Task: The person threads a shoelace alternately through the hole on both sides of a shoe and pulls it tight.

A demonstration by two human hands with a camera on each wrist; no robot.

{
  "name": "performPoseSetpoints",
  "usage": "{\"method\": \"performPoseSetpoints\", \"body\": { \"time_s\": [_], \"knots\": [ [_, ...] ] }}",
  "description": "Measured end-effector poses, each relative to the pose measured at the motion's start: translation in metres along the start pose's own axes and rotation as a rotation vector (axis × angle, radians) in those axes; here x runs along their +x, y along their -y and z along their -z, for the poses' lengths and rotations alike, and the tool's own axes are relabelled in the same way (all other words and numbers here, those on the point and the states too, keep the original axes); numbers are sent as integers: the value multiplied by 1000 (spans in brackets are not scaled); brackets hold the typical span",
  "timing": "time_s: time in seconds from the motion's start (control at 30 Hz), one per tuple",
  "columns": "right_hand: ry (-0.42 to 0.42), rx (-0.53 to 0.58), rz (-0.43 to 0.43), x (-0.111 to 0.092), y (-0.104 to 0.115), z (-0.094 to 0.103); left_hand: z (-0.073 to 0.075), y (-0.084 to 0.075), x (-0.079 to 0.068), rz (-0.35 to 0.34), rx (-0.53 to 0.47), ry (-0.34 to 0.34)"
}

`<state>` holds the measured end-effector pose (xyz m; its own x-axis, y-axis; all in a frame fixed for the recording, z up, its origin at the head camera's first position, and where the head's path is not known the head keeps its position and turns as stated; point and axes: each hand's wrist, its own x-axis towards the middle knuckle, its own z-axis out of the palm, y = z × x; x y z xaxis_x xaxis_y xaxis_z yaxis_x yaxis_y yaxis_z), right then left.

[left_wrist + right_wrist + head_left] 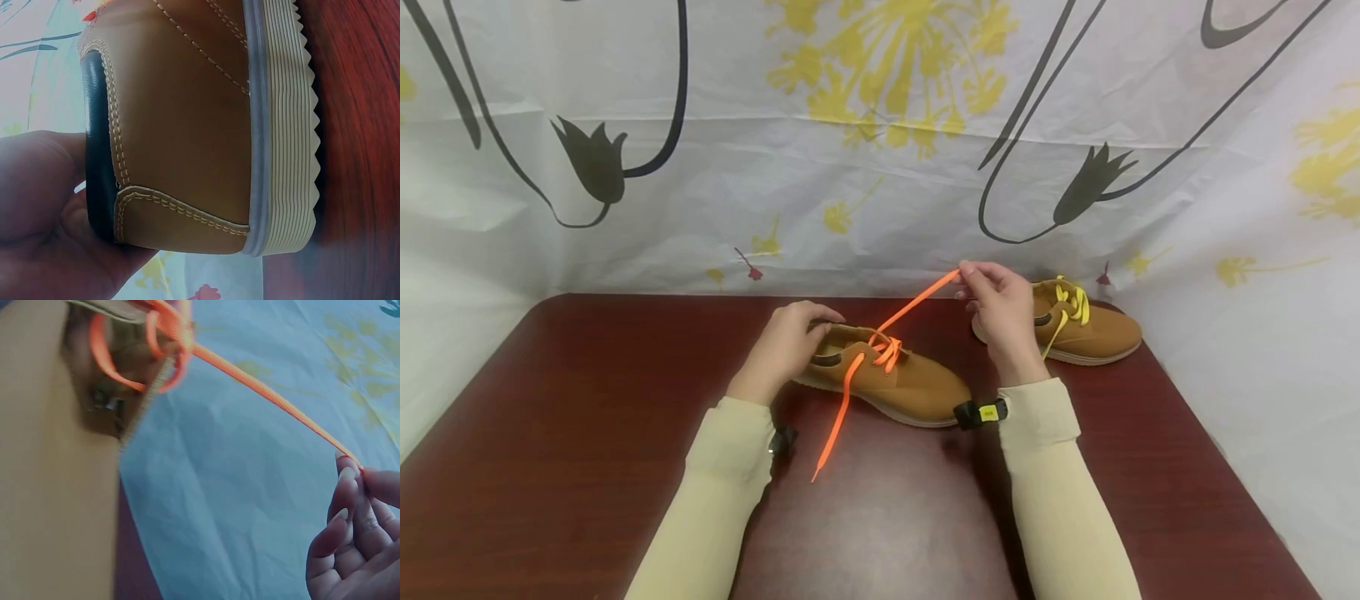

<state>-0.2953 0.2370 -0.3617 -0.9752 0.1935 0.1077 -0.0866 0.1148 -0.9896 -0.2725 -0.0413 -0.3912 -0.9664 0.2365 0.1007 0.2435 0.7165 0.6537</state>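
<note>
A tan shoe with an orange shoelace stands on the table, its toe pointing right. My left hand grips the shoe at its heel collar; in the left wrist view the fingers reach around the dark collar lining, partly hidden by the shoe. Up and to the right, my right hand pinches one end of the orange lace between thumb and fingertips. That length runs taut from the eyelets, as the right wrist view also shows. The lace's other end hangs loose over the shoe's near side onto the table.
A second tan shoe with a yellow lace sits at the table's back right, partly behind my right hand. The dark red table meets a white patterned cloth along its back edge.
</note>
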Motion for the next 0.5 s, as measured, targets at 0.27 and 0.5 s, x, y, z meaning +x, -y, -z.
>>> {"method": "performPoseSetpoints", "body": {
  "time_s": [0.27,0.5],
  "knots": [
    [-61,16,5,0,1,3,0,-2,-1,9,-7,6],
    [31,-58,-43,1,-25,-19,-1,0,-2,22,9,0]
  ]
}}
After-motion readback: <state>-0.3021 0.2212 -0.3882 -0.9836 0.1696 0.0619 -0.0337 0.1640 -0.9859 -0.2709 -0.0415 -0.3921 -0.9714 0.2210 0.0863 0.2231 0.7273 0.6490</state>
